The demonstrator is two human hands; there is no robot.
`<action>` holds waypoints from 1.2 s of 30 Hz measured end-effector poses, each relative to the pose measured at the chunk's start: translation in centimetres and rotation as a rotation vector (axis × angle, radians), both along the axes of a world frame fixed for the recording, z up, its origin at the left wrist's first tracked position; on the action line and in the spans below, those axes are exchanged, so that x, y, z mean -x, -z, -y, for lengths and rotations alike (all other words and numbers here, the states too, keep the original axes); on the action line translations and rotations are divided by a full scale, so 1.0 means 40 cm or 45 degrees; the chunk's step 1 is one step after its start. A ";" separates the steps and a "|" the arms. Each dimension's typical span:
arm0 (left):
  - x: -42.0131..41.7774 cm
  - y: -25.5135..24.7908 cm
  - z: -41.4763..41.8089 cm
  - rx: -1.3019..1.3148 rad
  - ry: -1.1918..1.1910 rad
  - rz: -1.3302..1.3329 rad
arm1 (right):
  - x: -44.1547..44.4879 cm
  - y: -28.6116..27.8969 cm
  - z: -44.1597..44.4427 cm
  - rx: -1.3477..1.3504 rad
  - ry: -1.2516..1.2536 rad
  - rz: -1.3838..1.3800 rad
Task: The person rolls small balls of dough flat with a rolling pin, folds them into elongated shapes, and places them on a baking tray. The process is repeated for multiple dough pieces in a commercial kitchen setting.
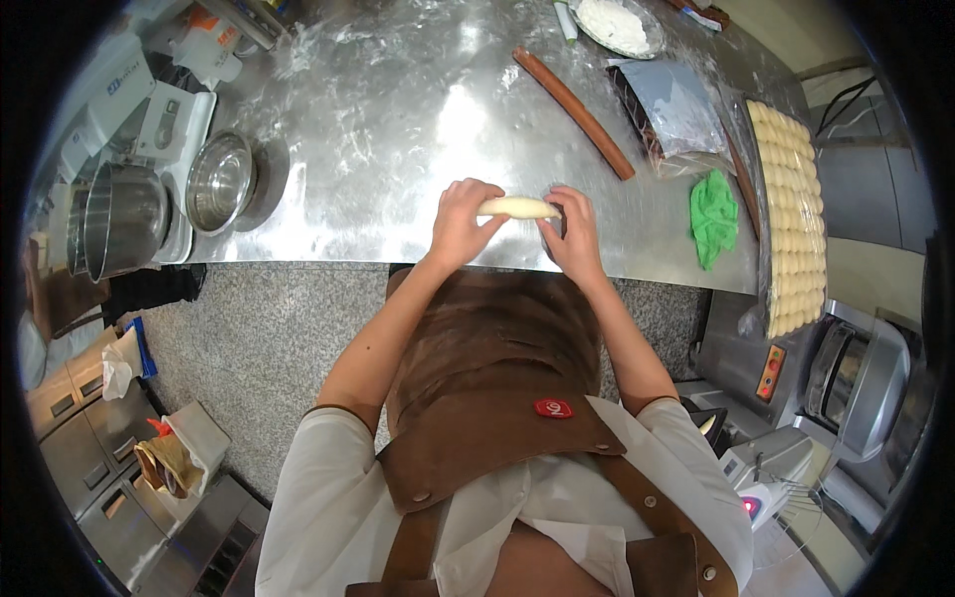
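A short, pale dough roll (518, 207) with tapering ends lies crosswise between my two hands, close to the front edge of the steel worktable (358, 149). My left hand (464, 220) pinches its left end between thumb and fingers. At the right end, my right hand (576, 227) has thumb and fingertips around the narrow tip. Whether the roll rests on the steel or is slightly lifted, I cannot tell.
A wooden rolling pin (574, 112) lies beyond my right hand. Further right are a plastic-wrapped packet (671, 112), a green cloth (713, 216) and a covered tray of dough pieces (792, 216). Left stand steel bowls (220, 183); a bowl of flour (619, 26) is at the back.
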State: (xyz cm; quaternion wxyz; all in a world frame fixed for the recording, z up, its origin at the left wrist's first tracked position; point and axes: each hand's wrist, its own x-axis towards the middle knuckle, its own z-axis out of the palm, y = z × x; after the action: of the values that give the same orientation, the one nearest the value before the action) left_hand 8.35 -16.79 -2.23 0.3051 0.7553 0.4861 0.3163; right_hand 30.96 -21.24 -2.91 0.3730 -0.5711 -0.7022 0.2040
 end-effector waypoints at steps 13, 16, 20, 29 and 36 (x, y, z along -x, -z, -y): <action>-0.056 -0.031 -0.025 0.017 0.046 -0.103 | -0.015 0.004 -0.046 0.101 -0.004 -0.136; -0.050 -0.041 -0.030 0.023 0.033 -0.006 | -0.038 -0.016 -0.043 0.229 0.033 -0.155; 0.001 -0.010 -0.044 0.026 0.060 0.039 | -0.084 -0.029 -0.042 0.136 0.003 0.054; 0.106 0.024 -0.028 0.080 -0.037 0.087 | -0.104 -0.038 -0.050 -0.101 -0.087 0.310; 0.093 0.011 -0.027 0.025 -0.087 0.009 | -0.110 -0.048 -0.049 -0.100 -0.078 0.349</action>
State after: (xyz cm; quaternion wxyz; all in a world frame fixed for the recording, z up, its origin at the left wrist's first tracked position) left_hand 4.61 -15.70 -2.69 0.3033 0.7340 0.5137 0.3246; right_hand 35.35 -19.29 -0.99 0.2892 -0.5570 -0.7710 0.1078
